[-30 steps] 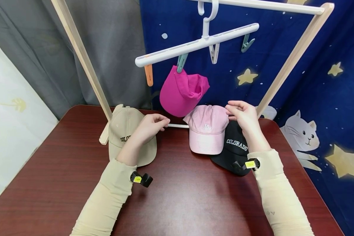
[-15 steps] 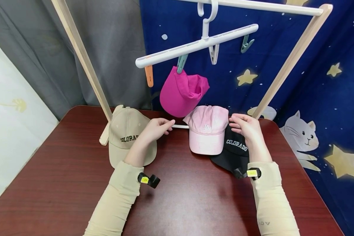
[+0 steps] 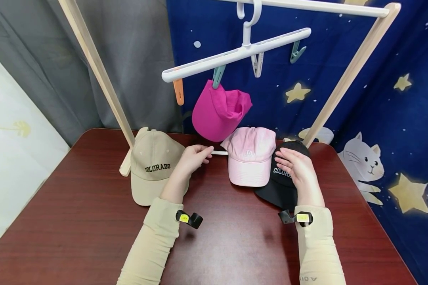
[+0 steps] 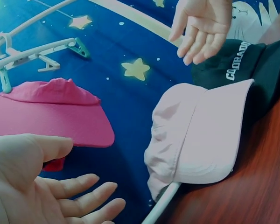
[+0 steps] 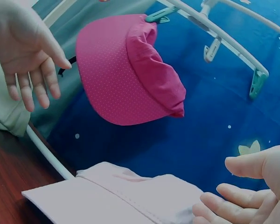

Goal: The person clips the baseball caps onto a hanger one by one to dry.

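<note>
In the head view my left hand (image 3: 193, 159) hovers between the beige cap (image 3: 153, 158) and the light pink cap (image 3: 251, 158), its fingers loosely bent around nothing. My right hand (image 3: 295, 164) is over the black cap (image 3: 278, 188), partly covering its lettering, fingers relaxed and holding nothing. The light pink cap overlaps the black one. Above them a magenta cap (image 3: 219, 111) hangs by its brim edge from a teal clip (image 3: 218, 76) on a white hanger (image 3: 235, 54). Both wrist views show open palms, apart from the caps in the left wrist view.
The tilted hanger also carries an orange clip (image 3: 178, 91), a white clip (image 3: 257, 64) and another teal clip (image 3: 297, 52). It hooks on the rail (image 3: 314, 5) of a wooden rack, whose posts stand left and right. A white lower bar (image 3: 219, 152) runs behind the caps along the table (image 3: 75, 221).
My left hand has moved right, away from the beige cap. My right hand has come down over the black cap. The caps and hanger stay where they were.
</note>
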`<state>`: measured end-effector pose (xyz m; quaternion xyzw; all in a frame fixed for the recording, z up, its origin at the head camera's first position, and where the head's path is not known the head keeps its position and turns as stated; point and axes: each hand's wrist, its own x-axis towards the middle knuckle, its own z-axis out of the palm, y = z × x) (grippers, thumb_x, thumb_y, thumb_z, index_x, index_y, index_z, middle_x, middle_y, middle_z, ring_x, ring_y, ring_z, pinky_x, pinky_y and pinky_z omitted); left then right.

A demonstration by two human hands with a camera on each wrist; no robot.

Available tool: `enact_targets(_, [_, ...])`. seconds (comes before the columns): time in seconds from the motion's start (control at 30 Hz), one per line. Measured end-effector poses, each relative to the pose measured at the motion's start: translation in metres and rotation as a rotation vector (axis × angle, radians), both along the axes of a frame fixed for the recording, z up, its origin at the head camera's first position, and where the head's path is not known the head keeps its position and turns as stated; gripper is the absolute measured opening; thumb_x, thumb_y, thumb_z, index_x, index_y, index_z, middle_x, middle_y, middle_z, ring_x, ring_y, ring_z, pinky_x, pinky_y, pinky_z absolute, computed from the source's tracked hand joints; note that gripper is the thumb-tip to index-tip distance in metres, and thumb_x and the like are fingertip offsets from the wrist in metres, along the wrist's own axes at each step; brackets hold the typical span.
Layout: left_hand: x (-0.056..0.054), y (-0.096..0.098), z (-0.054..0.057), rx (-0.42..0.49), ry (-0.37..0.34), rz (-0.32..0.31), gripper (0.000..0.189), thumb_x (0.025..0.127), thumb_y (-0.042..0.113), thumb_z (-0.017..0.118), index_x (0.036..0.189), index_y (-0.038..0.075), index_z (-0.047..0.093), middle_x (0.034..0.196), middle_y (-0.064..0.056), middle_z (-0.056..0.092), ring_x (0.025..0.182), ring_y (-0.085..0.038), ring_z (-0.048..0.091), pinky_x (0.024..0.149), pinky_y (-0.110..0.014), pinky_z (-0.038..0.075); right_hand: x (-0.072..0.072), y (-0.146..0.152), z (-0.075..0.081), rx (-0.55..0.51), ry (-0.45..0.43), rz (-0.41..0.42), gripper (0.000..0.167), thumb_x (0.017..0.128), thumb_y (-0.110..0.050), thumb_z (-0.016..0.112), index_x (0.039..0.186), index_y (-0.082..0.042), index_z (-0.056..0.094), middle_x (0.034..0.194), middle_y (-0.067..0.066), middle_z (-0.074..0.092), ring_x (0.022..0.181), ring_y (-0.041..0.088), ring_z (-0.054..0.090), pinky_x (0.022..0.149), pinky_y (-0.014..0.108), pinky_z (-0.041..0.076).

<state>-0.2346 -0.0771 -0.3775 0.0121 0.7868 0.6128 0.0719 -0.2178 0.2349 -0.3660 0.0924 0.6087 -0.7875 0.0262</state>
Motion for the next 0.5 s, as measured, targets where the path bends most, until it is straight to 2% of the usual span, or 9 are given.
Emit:
enact_targets(0.07, [0.000, 0.004, -0.003, 0.037, -0.013, 0.023, 0.040, 0.096, 0.029, 0.057, 0.116, -0.005, 0.062, 0.103, -0.020, 0.067, 0.098, -0.039, 0.062, 0.085, -0.051, 0.045, 0.001, 0.000, -0.003, -0.025, -0.015, -0.001, 0.033, 0.097, -0.008, 0.056, 0.125, 0.005, 0.045, 0.089, -0.001, 0.069, 0.085, 0.014, 0.068, 0.080, 0.026, 0.053])
enact_targets(0.17, [0.000, 0.009, -0.008, 0.073, -0.038, 0.027, 0.041, 0.096, 0.030, 0.056, 0.117, -0.005, 0.062, 0.104, -0.020, 0.066, 0.099, -0.040, 0.061, 0.086, -0.053, 0.044, 0.001, 0.000, -0.007, -0.047, -0.039, -0.005, 0.032, 0.098, -0.008, 0.055, 0.125, 0.004, 0.044, 0.089, 0.000, 0.070, 0.085, 0.015, 0.067, 0.081, 0.027, 0.052])
enact_targets(0.33, [0.000, 0.014, -0.014, 0.093, -0.068, 0.037, 0.039, 0.096, 0.029, 0.056, 0.117, -0.003, 0.062, 0.107, -0.021, 0.065, 0.097, -0.038, 0.062, 0.085, -0.052, 0.044, 0.002, -0.002, -0.012, -0.069, -0.066, -0.003, 0.028, 0.098, -0.008, 0.054, 0.123, 0.001, 0.045, 0.089, 0.000, 0.070, 0.085, 0.015, 0.067, 0.080, 0.026, 0.052])
enact_targets(0.5, [0.001, 0.019, -0.018, 0.106, -0.085, 0.083, 0.035, 0.095, 0.026, 0.057, 0.115, -0.001, 0.065, 0.100, -0.017, 0.068, 0.093, -0.035, 0.063, 0.082, -0.049, 0.047, 0.004, -0.004, -0.016, -0.068, -0.086, -0.013, 0.038, 0.097, -0.008, 0.055, 0.131, 0.004, 0.042, 0.090, 0.001, 0.069, 0.086, 0.016, 0.067, 0.079, 0.026, 0.052])
